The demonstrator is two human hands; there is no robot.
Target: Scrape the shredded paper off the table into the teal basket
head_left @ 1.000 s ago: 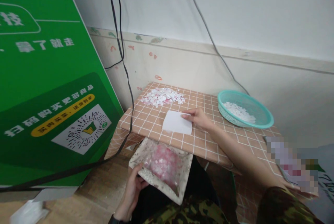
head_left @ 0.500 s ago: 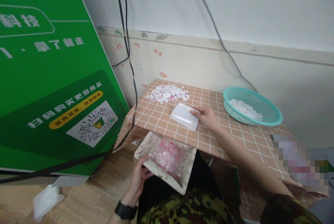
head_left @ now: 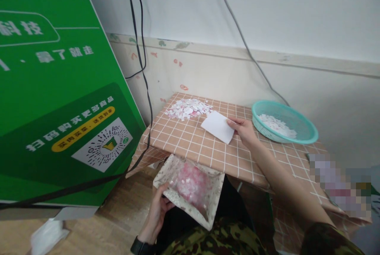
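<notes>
- Left hand (head_left: 158,209) grips a patterned tray (head_left: 187,206) at the table's (head_left: 184,132) near edge.
- Right hand (head_left: 242,128) pinches a white card (head_left: 218,126) over the table.
- White scraps (head_left: 188,108): table's far left.

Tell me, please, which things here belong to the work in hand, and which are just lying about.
Seem in use:
white sheet, in the right hand
tray of pink and white bits, in the left hand
pile of scraps on the table
turquoise basket with white pieces

Seem only around:
green sign
grey cable
white bundle on the floor
</notes>
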